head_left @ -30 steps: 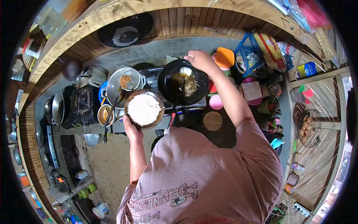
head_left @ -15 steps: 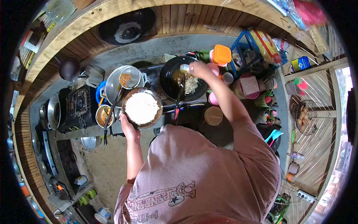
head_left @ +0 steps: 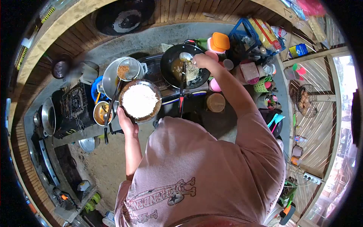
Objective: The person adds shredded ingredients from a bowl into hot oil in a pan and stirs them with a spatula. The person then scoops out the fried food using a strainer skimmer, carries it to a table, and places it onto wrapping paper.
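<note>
My left hand (head_left: 128,124) grips the rim and underside of a round brown bowl (head_left: 158,108), heaped with white shreds or grains (head_left: 139,100). Over the right side of a black wok (head_left: 170,81), my right hand (head_left: 203,61) is closed, its fingertips pointing down and left; what they hold is hidden. Brownish liquid (head_left: 176,67) and a pile of pale shredded food (head_left: 193,73) lie in the wok. A long utensil with a silver head (head_left: 185,56) and a black-and-red handle (head_left: 181,101) rests in it, the handle extending toward me.
Left of the wok stand a large pot (head_left: 109,81) with a strainer (head_left: 129,70) on it and a small pot (head_left: 102,113) of orange food. An orange-lidded container (head_left: 220,42) and pink tubs (head_left: 214,85) stand to the right. A round lidded container (head_left: 215,104) sits nearer me.
The view has tilted, so the scene sits higher in the picture. My right hand has shifted slightly right and down relative to the wok. The bowl stays in my left hand.
</note>
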Motion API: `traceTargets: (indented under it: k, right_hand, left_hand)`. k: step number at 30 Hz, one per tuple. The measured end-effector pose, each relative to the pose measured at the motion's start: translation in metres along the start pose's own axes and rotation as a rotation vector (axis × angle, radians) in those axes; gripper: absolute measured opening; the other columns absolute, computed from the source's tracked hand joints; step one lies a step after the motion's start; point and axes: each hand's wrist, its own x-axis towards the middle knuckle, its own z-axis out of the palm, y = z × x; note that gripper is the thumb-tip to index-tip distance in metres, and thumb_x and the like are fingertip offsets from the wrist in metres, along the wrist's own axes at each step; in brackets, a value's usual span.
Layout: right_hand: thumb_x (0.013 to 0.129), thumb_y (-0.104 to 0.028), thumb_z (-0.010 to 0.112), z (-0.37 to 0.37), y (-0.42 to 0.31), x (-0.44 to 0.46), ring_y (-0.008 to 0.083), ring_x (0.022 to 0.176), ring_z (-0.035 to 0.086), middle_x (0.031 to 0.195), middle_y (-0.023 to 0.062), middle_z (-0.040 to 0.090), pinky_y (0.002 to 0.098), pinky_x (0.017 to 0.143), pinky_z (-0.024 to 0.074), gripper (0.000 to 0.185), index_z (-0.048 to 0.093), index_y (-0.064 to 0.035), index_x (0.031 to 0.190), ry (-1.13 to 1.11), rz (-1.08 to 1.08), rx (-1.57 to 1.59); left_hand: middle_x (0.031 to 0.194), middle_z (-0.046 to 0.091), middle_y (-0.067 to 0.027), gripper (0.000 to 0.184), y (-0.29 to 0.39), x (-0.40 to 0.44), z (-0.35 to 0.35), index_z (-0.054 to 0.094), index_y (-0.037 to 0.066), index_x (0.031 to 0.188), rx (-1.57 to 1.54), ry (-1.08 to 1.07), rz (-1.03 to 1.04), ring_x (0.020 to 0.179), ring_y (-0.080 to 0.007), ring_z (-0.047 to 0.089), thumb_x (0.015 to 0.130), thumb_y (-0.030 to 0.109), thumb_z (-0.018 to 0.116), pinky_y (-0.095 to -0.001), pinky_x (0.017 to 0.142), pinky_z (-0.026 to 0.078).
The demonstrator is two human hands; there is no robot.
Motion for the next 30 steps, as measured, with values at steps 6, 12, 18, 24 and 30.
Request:
traceTargets:
  k: [6,12,18,24,30]
  right_hand:
    - [0.085,-0.014,0.059,-0.036,-0.013,0.025,0.0379,0.092,0.069,0.095,0.0211,0.071,0.0469,0.080,0.0541,0.020,0.072,-0.0028,0.096,0.145,0.170,-0.017]
    - [0.086,-0.019,0.062,-0.054,-0.076,0.035,0.0388,0.096,0.067,0.096,0.0210,0.070,0.0477,0.083,0.0526,0.020,0.071,-0.0044,0.097,0.211,0.143,0.194]
    - [0.082,-0.013,0.060,-0.068,-0.062,0.058,0.0406,0.087,0.068,0.094,0.0210,0.071,0.0474,0.077,0.0530,0.019,0.073,-0.0040,0.093,0.114,-0.009,0.037]
    - [0.079,-0.008,0.063,-0.085,-0.066,0.042,0.0388,0.088,0.067,0.092,0.0193,0.071,0.0465,0.078,0.0521,0.016,0.071,-0.0047,0.093,0.280,0.027,0.103]
    - [0.079,-0.010,0.062,-0.052,-0.038,0.040,0.0388,0.087,0.066,0.092,0.0190,0.070,0.0467,0.078,0.0513,0.018,0.070,-0.0045,0.093,0.347,-0.234,0.300]
  left_hand:
    - [0.137,0.054,-0.0088,0.047,0.018,0.000,-0.014,0.045,0.006,0.140,-0.030,-0.018,-0.025,0.125,-0.0248,0.054,0.106,0.038,0.038,-0.0425,0.106,0.042]
    - [0.139,0.053,-0.0090,0.048,0.031,0.003,-0.038,0.044,0.007,0.140,-0.037,-0.028,-0.023,0.126,-0.0251,0.054,0.105,0.039,0.039,-0.0436,0.106,0.043]
    - [0.139,0.051,-0.0102,0.044,0.044,0.003,-0.046,0.042,0.004,0.141,-0.016,-0.042,-0.028,0.128,-0.0240,0.051,0.107,0.031,0.032,-0.0406,0.108,0.041]
    - [0.137,0.054,-0.0086,0.047,0.035,0.018,-0.064,0.044,0.005,0.140,-0.050,-0.081,-0.018,0.124,-0.0240,0.055,0.106,0.036,0.040,-0.0426,0.105,0.043]
    - [0.136,0.052,-0.0109,0.043,0.044,0.013,-0.047,0.044,0.003,0.139,-0.004,-0.069,-0.031,0.125,-0.0220,0.052,0.107,0.030,0.035,-0.0391,0.106,0.042]
